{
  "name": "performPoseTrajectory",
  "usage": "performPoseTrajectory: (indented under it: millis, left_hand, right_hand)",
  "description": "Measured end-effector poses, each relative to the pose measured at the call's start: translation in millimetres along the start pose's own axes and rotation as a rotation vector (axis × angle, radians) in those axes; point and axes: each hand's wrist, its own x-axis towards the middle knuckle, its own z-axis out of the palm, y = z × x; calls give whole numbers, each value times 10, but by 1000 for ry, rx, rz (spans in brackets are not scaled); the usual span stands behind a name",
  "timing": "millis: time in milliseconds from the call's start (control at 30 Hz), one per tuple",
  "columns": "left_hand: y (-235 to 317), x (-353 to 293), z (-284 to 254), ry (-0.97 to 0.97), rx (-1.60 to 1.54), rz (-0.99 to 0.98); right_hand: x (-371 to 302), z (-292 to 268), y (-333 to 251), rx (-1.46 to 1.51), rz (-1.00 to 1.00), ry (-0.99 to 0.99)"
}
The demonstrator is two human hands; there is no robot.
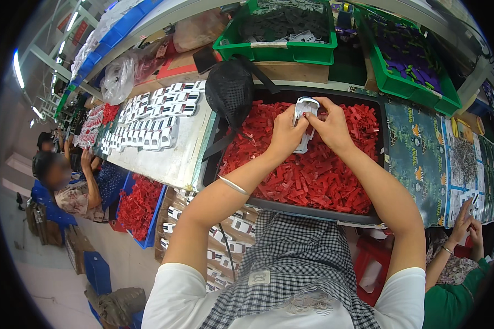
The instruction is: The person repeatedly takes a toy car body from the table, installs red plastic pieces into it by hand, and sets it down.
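A white toy car shell (pixel 303 143) is held up over the black tray (pixel 385 137), its hollow inside facing me. My left hand (pixel 287 131) is closed round the shell's left side. My right hand (pixel 333 125) grips the other side, with its thumb pressed into the hollow. A small bit of red shows by that thumb; its shape is mostly hidden. Under both hands, loose red plastic pieces (pixel 307 183) fill the tray.
White car shells (pixel 148 118) stand in rows on the board at left, beside a black mesh cap (pixel 229 90). Green bins (pixel 291 52) of dark parts sit behind. A blue crate (pixel 148 236) holds red pieces. Co-workers sit at left and right; a co-worker's hands (pixel 466 227) show at right.
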Motion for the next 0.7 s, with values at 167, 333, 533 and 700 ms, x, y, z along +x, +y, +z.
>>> performPoseTrajectory:
  millis: [167, 333, 533, 700]
  left_hand:
    - [-23, 62, -143, 33, -166, -7]
    - [502, 37, -681, 131, -276, 9]
    - [517, -261, -2017, 356, 112, -8]
    - [-664, -440, -2835, 362, 1107, -2]
  right_hand:
    - [117, 156, 9, -94, -159, 56]
    - [71, 79, 56, -112, -150, -28]
    - [26, -48, -89, -701, -166, -337]
    - [79, -82, 6, -825, -207, -415]
